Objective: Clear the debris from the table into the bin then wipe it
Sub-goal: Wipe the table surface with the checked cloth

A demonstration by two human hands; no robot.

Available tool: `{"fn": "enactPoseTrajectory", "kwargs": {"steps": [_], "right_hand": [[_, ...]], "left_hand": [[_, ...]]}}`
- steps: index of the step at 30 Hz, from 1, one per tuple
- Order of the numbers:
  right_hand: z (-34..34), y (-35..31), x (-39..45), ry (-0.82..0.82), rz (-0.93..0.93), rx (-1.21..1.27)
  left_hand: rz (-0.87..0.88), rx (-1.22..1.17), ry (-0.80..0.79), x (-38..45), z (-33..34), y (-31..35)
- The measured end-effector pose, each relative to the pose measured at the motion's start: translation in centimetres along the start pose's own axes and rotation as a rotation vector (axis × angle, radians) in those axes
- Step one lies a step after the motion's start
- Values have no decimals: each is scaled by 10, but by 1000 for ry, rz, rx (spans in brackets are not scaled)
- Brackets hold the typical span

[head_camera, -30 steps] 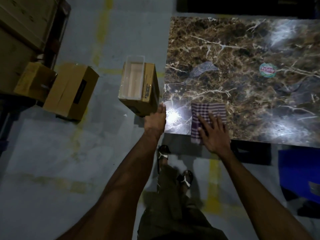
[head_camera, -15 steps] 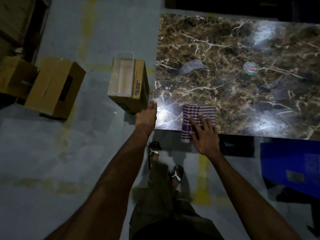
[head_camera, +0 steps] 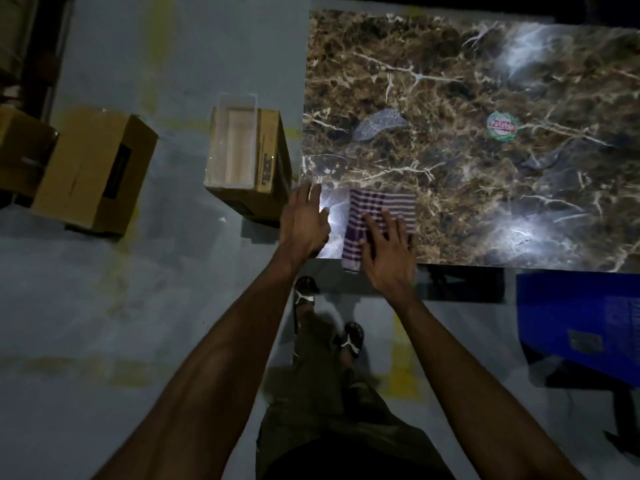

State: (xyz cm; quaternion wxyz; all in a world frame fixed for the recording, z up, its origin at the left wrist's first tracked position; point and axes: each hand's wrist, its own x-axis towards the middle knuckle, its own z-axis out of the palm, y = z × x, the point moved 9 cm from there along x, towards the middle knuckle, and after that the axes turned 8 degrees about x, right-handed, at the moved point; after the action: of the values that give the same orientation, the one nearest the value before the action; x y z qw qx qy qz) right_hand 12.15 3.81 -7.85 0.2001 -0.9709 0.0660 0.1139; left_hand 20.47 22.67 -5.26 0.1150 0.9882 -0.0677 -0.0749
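A brown marble-patterned table (head_camera: 467, 174) fills the upper right. A purple and white checked cloth (head_camera: 377, 209) lies at its near left corner, one end hanging over the front edge. My right hand (head_camera: 386, 249) presses flat on the cloth with fingers spread. My left hand (head_camera: 304, 221) rests open on the table's left corner, just left of the cloth. A clear bin (head_camera: 232, 147) sits on a cardboard box (head_camera: 268, 168) beside the table's left edge. A round green and red sticker (head_camera: 501, 125) is on the tabletop.
Two more cardboard boxes (head_camera: 93, 171) lie on the grey floor at the left. A blue box (head_camera: 581, 327) sits at the right below the table's front edge. My feet in sandals (head_camera: 325, 317) stand by the table. Dark shelving lines the far left.
My left hand has shifted right along the table's corner, closer to the cloth. The right hand stays flat on the cloth. The camera has drifted a little.
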Motion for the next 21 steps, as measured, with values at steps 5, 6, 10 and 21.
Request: {"fn": "enactPoseTrajectory", "kwargs": {"steps": [5, 6, 10, 21], "right_hand": [[-15, 5, 33, 209, 19, 94], [-12, -4, 40, 220, -28, 112], [3, -24, 32, 162, -141, 131], [-13, 23, 43, 142, -29, 49]], "left_hand": [[-40, -64, 207, 1, 30, 9], [-36, -70, 231, 0, 32, 11], [-31, -167, 289, 2, 31, 7], [-26, -175, 322, 6, 36, 5]]}}
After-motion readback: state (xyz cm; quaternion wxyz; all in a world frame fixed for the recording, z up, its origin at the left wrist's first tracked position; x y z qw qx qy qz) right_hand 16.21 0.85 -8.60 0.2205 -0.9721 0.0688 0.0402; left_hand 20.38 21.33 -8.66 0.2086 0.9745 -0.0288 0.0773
